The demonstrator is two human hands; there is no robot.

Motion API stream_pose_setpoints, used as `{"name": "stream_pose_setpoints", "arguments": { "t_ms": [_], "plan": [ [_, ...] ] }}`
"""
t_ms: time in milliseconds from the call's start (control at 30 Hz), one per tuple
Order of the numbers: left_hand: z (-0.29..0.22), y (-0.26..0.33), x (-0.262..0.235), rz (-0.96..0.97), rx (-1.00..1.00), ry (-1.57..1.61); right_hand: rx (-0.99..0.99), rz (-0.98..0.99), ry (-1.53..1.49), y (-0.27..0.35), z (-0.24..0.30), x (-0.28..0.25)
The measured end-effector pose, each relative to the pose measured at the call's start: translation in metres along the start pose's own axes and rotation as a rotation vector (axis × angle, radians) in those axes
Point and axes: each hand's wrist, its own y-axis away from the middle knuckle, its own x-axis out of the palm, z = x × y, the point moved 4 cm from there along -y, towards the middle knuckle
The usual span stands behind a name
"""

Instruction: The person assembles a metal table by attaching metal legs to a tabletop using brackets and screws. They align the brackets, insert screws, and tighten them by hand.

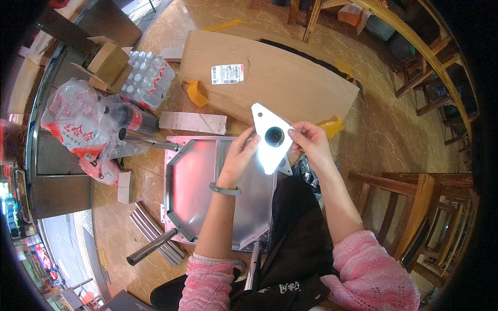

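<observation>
Pinching bright white, pointed plate [267, 155] with round hole: your left hand [240, 154] closed on left edge, right hand [312, 142] on right corner; brown cardboard box [290, 78] far.

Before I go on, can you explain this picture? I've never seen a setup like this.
There is no machine here, just a person's bare left hand and right hand. The single view comes from a wide fisheye camera on the person's head, looking down, so straight edges bend near the rim. Both hands hold a pale triangular plate with a large round hole. Below them is a framed metal panel with tubes sticking out. On the floor around it lie loose metal tubes, a flat cardboard box and packed bottles.
</observation>
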Motion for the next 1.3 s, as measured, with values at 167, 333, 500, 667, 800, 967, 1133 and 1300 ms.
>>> {"name": "stream_pose_setpoints", "arguments": {
  "t_ms": [167,333,500,667,800,967,1133,1300],
  "plan": [
    [-0.006,-0.013,0.005,-0.043,0.049,0.03,0.037,0.039,-0.004,-0.007,0.005,0.01],
    [-0.002,-0.012,0.003,-0.097,-0.157,0.225,0.115,0.044,0.039,-0.011,0.006,0.014],
    [-0.006,-0.01,0.008,-0.185,-0.205,0.273,0.088,0.075,0.095,-0.012,0.008,0.014],
    [-0.011,0.002,0.015,-0.143,-0.135,0.255,0.121,0.082,-0.023,-0.006,0.0,0.013],
    [-0.009,0.002,0.016,-0.179,-0.151,0.322,0.116,0.074,-0.131,-0.003,-0.003,0.012],
    [-0.008,0.001,0.021,-0.162,-0.175,0.344,0.168,0.121,-0.174,-0.002,-0.001,0.004],
    [-0.007,0.002,0.023,-0.165,-0.154,0.316,0.147,0.143,-0.185,0.0,0.0,-0.001],
    [-0.004,0.002,0.022,-0.211,-0.148,0.312,0.097,0.089,-0.155,0.001,-0.001,0.002]
  ]
}}
